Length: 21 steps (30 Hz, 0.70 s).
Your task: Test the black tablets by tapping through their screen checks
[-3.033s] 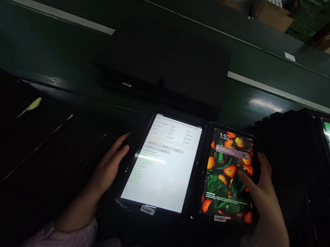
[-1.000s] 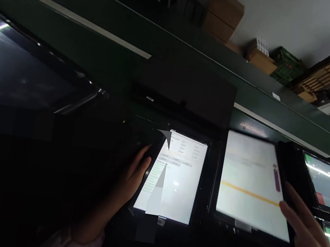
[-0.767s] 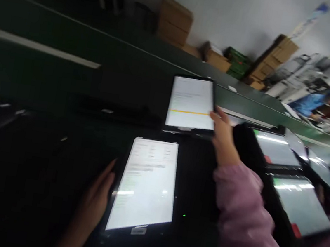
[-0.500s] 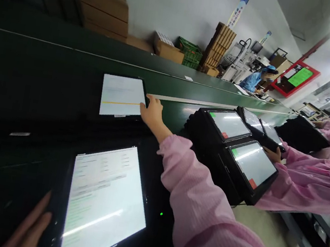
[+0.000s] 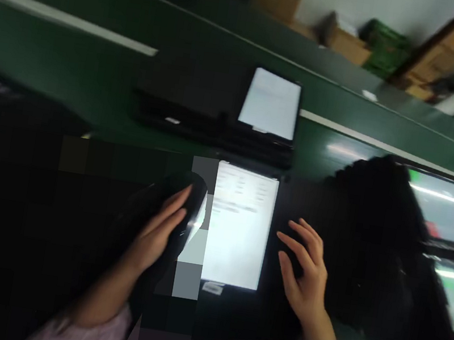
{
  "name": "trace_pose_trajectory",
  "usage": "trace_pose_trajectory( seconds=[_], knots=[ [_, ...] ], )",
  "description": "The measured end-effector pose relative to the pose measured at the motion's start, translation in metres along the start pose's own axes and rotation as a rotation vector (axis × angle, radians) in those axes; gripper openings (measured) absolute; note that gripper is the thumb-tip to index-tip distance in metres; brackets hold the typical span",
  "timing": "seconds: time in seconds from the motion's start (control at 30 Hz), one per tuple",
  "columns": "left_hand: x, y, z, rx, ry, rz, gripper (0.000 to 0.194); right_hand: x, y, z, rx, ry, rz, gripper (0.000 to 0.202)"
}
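A black device with a lit white screen [image 5: 239,229] lies in front of me, part of its left side lost in blurred blocks. Beside its left edge is my left hand [image 5: 163,229], its fingers stretched out. Close to the right edge, my right hand [image 5: 303,259] hovers with fingers spread and nothing between them. Farther back sits a second device, its screen [image 5: 272,103] lit pale.
To the right, stacked black devices show lit screens [image 5: 448,202] with green and red marks. The green bench [image 5: 327,137] carries a white line. Cardboard boxes [image 5: 350,45] and a green crate [image 5: 387,49] stand behind it.
The view has swung left and down. My right hand has come back from the far device to the right side of the near one. More of my left hand shows.
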<state>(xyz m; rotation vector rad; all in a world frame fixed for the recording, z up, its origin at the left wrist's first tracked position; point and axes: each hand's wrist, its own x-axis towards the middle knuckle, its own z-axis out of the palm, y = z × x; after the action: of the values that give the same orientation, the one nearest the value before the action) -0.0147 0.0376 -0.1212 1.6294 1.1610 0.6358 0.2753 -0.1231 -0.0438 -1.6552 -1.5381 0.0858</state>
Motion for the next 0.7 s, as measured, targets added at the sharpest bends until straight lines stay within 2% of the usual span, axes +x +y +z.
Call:
trace_pose_trajectory(
  seconds=[0.07, 0.13, 0.23, 0.3, 0.4, 0.57, 0.7],
  knots=[
    [0.004, 0.019, 0.004, -0.12, 0.009, -0.091, 0.085, 0.0, -0.01, 0.005, -0.027, -0.095, -0.113, 0.03],
    [0.006, 0.03, 0.006, -0.187, 0.019, -0.12, 0.084, -0.001, -0.023, 0.01, -0.022, -0.205, -0.232, 0.027],
    [0.003, 0.035, 0.008, -0.242, 0.018, -0.115, 0.076, -0.006, -0.038, 0.014, 0.021, -0.351, -0.344, 0.026],
    [0.001, 0.035, 0.01, -0.272, 0.023, -0.099, 0.073, -0.01, -0.041, 0.016, 0.0, -0.404, -0.363, 0.027],
    [0.001, 0.036, 0.011, -0.29, 0.041, -0.08, 0.07, -0.013, -0.037, 0.019, -0.078, -0.372, -0.332, 0.025],
    [-0.001, 0.04, 0.012, -0.249, 0.055, -0.059, 0.062, -0.011, -0.029, 0.023, -0.146, -0.172, -0.18, 0.028],
    [-0.006, 0.041, 0.013, -0.225, 0.081, -0.016, 0.056, -0.008, -0.031, 0.024, -0.122, -0.14, -0.136, 0.027]
  ],
)
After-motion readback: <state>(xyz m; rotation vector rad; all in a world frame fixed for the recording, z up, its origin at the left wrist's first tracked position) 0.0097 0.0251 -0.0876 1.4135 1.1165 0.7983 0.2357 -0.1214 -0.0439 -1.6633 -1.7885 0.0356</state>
